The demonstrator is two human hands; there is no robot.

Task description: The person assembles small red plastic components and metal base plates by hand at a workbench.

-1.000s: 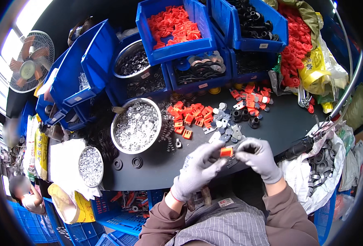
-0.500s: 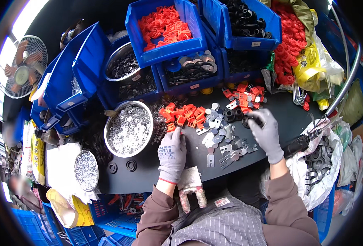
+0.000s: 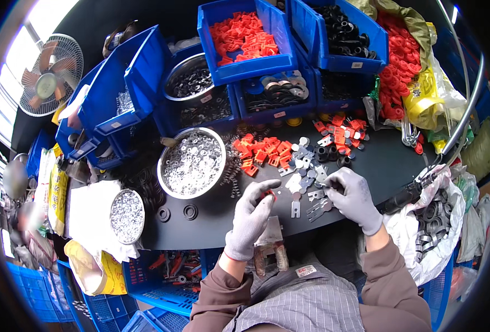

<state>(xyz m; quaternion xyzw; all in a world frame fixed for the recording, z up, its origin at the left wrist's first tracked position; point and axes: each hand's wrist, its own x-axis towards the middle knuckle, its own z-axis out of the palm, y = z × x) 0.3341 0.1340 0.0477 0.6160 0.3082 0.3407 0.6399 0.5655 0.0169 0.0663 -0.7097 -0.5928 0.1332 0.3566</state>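
My left hand, in a grey work glove, is raised over the table's front edge with a small red plastic part between thumb and fingers. My right hand, gloved alike, has its fingertips pinched together; what they hold, if anything, I cannot make out. Just left of those fingers lie flat metal plates and round metal discs. Beyond my hands spreads a pile of red plastic parts, with black rings and more red parts to the right. Below my left hand stands a wrapped metal block.
A steel bowl of small metal rings sits left of the red pile. Blue bins line the back. Two black rings lie near the front edge. At right are a white bag and a dark cable-fed tool.
My left hand has lifted from the red pile toward me, carrying a red part. My right hand has drawn nearer from the black rings. The view has shifted slightly.
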